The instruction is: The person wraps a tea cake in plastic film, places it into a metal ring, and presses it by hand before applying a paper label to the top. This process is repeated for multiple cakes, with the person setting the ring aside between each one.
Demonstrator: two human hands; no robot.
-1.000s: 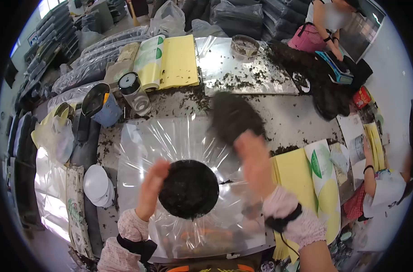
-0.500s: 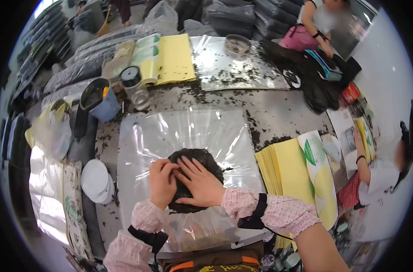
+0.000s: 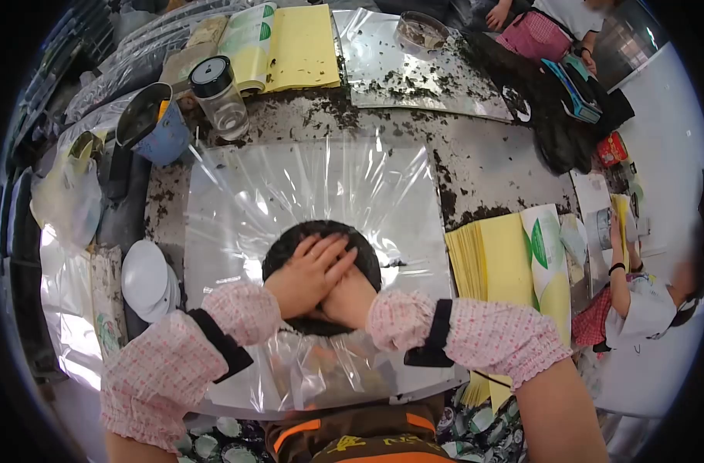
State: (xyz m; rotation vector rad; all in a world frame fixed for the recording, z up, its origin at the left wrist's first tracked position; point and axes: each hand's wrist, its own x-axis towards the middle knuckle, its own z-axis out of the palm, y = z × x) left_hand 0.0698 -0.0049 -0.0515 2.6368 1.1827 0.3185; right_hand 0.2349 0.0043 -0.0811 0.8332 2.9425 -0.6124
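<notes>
A round, dark cake of flaky material (image 3: 282,251) lies under clear plastic film (image 3: 236,193) near the front middle of the table. My left hand (image 3: 309,274) lies across my right hand, fingers stretched and slightly apart, pointing up and right. Beneath it my right hand (image 3: 353,299) rests over the cake, and its fingers are mostly hidden by the left. Both arms wear pink checked sleeve covers with black straps. A white board (image 3: 213,166) shows under the film.
A stack of yellow sheets (image 3: 506,255) lies right, white lids (image 3: 145,278) left. Behind stand a blue cup (image 3: 163,139) and a clear jar (image 3: 227,116) with a black lid. Dark flakes litter a silver sheet (image 3: 414,69). Co-workers are at the right (image 3: 638,309) and far right corner (image 3: 541,31).
My left hand has moved from beside the right hand onto the top of it. My left forearm has swung outward, and the view has tilted down.
</notes>
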